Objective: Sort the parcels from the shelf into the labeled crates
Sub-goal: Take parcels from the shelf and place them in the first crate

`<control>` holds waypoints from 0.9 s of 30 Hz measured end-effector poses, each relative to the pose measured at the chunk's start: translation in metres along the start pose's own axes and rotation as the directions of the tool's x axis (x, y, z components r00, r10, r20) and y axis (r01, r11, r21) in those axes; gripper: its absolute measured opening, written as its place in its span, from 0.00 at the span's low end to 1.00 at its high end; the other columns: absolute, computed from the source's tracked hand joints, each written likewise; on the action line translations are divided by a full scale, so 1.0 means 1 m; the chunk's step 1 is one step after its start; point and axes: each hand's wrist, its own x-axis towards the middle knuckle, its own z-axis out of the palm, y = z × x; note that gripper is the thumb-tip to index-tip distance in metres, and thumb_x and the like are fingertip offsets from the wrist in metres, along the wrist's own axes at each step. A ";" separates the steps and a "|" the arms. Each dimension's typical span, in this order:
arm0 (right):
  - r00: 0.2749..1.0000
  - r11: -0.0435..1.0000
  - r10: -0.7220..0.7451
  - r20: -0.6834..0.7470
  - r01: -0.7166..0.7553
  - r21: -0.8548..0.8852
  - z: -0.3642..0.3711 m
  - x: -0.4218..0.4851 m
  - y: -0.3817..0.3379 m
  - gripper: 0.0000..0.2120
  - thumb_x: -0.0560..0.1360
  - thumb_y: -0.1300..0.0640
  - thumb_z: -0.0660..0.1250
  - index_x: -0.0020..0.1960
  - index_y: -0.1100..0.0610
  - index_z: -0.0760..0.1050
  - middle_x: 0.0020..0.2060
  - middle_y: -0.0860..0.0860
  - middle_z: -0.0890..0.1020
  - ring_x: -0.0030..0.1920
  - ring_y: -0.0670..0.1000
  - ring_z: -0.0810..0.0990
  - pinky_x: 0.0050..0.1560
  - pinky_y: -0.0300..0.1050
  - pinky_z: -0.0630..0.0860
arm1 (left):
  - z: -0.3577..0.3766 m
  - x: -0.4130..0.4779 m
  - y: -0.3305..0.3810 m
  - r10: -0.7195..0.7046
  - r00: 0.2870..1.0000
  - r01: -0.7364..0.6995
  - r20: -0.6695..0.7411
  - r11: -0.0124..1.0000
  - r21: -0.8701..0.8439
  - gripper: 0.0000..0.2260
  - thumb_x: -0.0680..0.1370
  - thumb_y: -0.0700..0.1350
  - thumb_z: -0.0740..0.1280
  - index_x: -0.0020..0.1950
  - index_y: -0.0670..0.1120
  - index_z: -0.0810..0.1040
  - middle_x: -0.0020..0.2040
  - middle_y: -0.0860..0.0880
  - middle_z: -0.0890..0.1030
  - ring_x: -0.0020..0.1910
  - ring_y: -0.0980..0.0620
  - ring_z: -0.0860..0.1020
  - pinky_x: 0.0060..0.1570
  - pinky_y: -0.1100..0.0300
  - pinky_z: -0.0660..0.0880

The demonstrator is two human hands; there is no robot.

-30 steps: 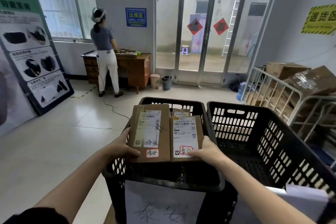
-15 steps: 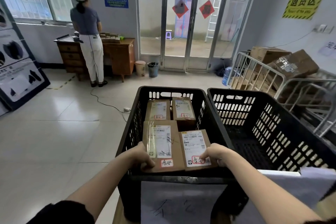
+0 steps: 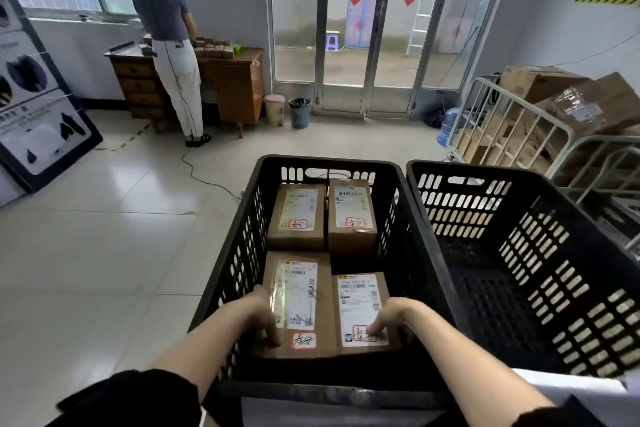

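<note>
My left hand [image 3: 258, 314] grips the left edge of the big parcel [image 3: 301, 308], with one digit curled onto its top beside a red-edged sticker. My right hand [image 3: 393, 317] pinches the right edge of the small parcel [image 3: 360, 312], fingertips pressed on its white label.

Both parcels are flat, square-cornered boxes of plain brown cardboard. Glossy tape covers the big one's label. They lie side by side and touching, between my hands, labels up. Their long axes run away from me, stickers at the near end.

They sit low in the near half of the crate [image 3: 228, 270]; I cannot tell whether they rest on its floor. The crate is black plastic and rectangular, its walls pierced with slots. A paper sheet [image 3: 329, 414] hangs on its near wall.

In its far half lie the far parcels [image 3: 298, 215], two brown boxes set the same way, labels up. A second crate [image 3: 519, 253] of the same slotted plastic stands just beside it on the right.

Beyond, on a shiny tiled floor, a person [image 3: 169, 45] stands at a wooden desk [image 3: 239, 87]. Glass doors [image 3: 363, 28] fill the far wall. On the right, a metal-railed cart [image 3: 502, 121] holds cardboard boxes.
</note>
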 end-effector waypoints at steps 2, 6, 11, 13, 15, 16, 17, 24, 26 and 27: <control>0.999 0.997 -0.007 0.044 0.010 -0.071 0.003 0.009 -0.002 0.12 0.75 0.57 0.68 0.55 0.61 0.74 0.40 0.54 0.77 0.46 0.53 0.75 0.47 0.46 0.69 | 0.001 0.004 -0.003 -0.019 1.000 0.019 -0.003 0.998 0.059 0.45 0.62 0.35 0.78 0.71 0.38 0.55 0.64 0.39 0.73 0.62 0.40 0.74 0.58 0.48 0.76; 0.999 0.992 0.023 0.043 -0.018 -0.127 0.011 0.029 0.003 0.11 0.74 0.59 0.69 0.34 0.58 0.71 0.33 0.51 0.73 0.35 0.49 0.72 0.36 0.42 0.70 | 0.004 0.007 -0.007 -0.045 0.999 0.044 0.017 0.998 0.052 0.39 0.63 0.30 0.75 0.69 0.38 0.58 0.59 0.40 0.76 0.56 0.41 0.78 0.52 0.50 0.79; 0.999 0.979 0.037 0.028 -0.031 -0.199 0.017 0.039 0.006 0.08 0.72 0.59 0.70 0.37 0.58 0.72 0.42 0.54 0.77 0.39 0.51 0.74 0.45 0.45 0.72 | 0.004 0.011 -0.006 -0.082 0.994 0.076 0.073 0.994 0.081 0.41 0.66 0.29 0.72 0.73 0.38 0.52 0.60 0.37 0.76 0.55 0.40 0.79 0.55 0.46 0.78; 0.999 0.985 0.035 0.016 -0.031 -0.168 0.016 0.040 0.007 0.16 0.72 0.59 0.70 0.57 0.62 0.73 0.55 0.55 0.78 0.49 0.53 0.77 0.51 0.46 0.73 | 0.006 0.012 -0.005 -0.077 0.995 0.068 0.065 0.989 0.135 0.42 0.68 0.30 0.71 0.74 0.39 0.48 0.63 0.37 0.74 0.59 0.40 0.78 0.58 0.47 0.76; 0.999 0.991 0.010 -0.030 -0.014 -0.131 0.017 0.041 0.007 0.34 0.71 0.60 0.70 0.71 0.63 0.58 0.65 0.56 0.73 0.62 0.55 0.73 0.59 0.46 0.71 | 0.009 0.014 -0.006 -0.057 0.998 0.048 0.039 0.979 0.197 0.40 0.69 0.32 0.71 0.74 0.39 0.50 0.66 0.39 0.72 0.62 0.42 0.75 0.61 0.49 0.75; 0.998 0.992 -0.018 -0.067 0.009 -0.125 0.018 0.042 0.008 0.36 0.71 0.61 0.70 0.72 0.63 0.54 0.66 0.55 0.71 0.65 0.54 0.71 0.61 0.44 0.70 | 0.011 0.014 -0.006 -0.040 0.999 0.031 0.037 0.976 0.216 0.36 0.70 0.33 0.70 0.72 0.39 0.55 0.65 0.40 0.73 0.61 0.44 0.76 0.60 0.51 0.75; 0.995 0.991 -0.031 -0.093 0.018 -0.134 0.019 0.043 0.008 0.35 0.71 0.61 0.69 0.72 0.62 0.54 0.65 0.55 0.71 0.65 0.53 0.71 0.60 0.42 0.69 | 0.012 0.014 -0.005 -0.020 0.999 0.009 0.042 0.969 0.246 0.32 0.70 0.34 0.70 0.70 0.40 0.60 0.63 0.42 0.75 0.59 0.46 0.77 0.59 0.54 0.76; 0.960 0.953 -0.194 -0.203 0.136 -0.272 0.021 0.046 0.000 0.42 0.67 0.59 0.74 0.73 0.60 0.53 0.67 0.58 0.67 0.67 0.58 0.68 0.66 0.49 0.68 | 0.018 0.015 -0.003 0.022 1.000 -0.018 -0.007 0.938 0.346 0.35 0.76 0.45 0.66 0.76 0.43 0.47 0.75 0.41 0.56 0.72 0.43 0.62 0.71 0.53 0.63; 0.940 0.925 -0.260 -0.221 0.176 -0.338 0.022 0.045 -0.002 0.45 0.67 0.58 0.75 0.74 0.59 0.51 0.69 0.57 0.64 0.69 0.59 0.65 0.68 0.53 0.67 | 0.016 0.015 -0.002 0.038 0.999 -0.029 -0.014 0.912 0.408 0.44 0.72 0.46 0.71 0.77 0.43 0.43 0.76 0.41 0.51 0.73 0.41 0.59 0.71 0.51 0.63; 0.928 0.902 -0.299 -0.222 0.198 -0.384 0.022 0.044 -0.002 0.46 0.66 0.57 0.75 0.74 0.59 0.51 0.70 0.57 0.62 0.70 0.59 0.63 0.68 0.54 0.66 | 0.015 0.015 -0.001 0.078 0.997 -0.059 -0.024 0.887 0.457 0.48 0.68 0.46 0.75 0.76 0.44 0.45 0.75 0.41 0.51 0.72 0.41 0.60 0.71 0.51 0.64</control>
